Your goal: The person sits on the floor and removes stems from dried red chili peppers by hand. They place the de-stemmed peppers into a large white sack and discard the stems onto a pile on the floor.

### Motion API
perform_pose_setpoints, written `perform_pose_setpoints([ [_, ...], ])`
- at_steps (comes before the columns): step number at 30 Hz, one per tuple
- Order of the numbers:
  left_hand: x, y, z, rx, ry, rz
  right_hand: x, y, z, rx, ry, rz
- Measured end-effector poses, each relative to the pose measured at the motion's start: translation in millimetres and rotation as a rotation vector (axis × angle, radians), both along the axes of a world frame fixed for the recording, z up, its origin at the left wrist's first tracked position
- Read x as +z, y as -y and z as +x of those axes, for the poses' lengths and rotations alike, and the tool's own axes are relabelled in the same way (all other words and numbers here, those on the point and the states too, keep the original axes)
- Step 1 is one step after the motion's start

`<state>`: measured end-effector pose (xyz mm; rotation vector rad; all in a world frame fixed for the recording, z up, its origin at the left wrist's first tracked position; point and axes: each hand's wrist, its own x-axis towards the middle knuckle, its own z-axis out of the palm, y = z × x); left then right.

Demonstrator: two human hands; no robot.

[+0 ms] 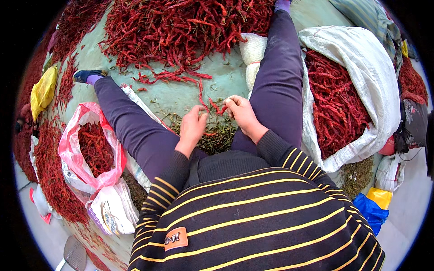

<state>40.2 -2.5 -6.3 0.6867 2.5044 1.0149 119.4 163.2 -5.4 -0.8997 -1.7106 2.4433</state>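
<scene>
Between my spread legs, my left hand (194, 126) pinches a dried red chili pepper (201, 93) that points away from me. Close beside it, my right hand (241, 111) has thumb and fingers closed on another dried chili (217, 107). Below both hands lies a heap of green-brown stems (217, 138) with a few red bits. A few loose chilies (162, 77) lie on the pale green sheet (223, 73). Past them rises a large pile of dried red chilies with stems (183, 30).
At my right stands a white woven sack (379, 88) of chilies; at my left, a pink-and-clear plastic bag (64, 149) of chilies. More chilies (51, 169) spread at far left, near a yellow bag (43, 91). A mesh strainer (74, 252) lies lower left, a blue bag (371, 211) lower right.
</scene>
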Motion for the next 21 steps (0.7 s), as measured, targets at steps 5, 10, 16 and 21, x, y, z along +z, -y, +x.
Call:
perform_pose_setpoints([
  [5,-18,-31,-19,-0.454,-0.394,-0.419,-3,2,-2,-0.001,-0.010,-0.007],
  [10,-20,-30,-24,-0.326,-0.341,-0.417,-6,-1,0,-0.117,0.007,-0.083],
  [16,19,-15,-8,-0.030,0.056,-0.173,-11,6,-9,0.004,0.072,0.111],
  [21,2,-7,2,0.073,0.312,0.107,-2,5,-6,0.057,0.052,-0.027],
])
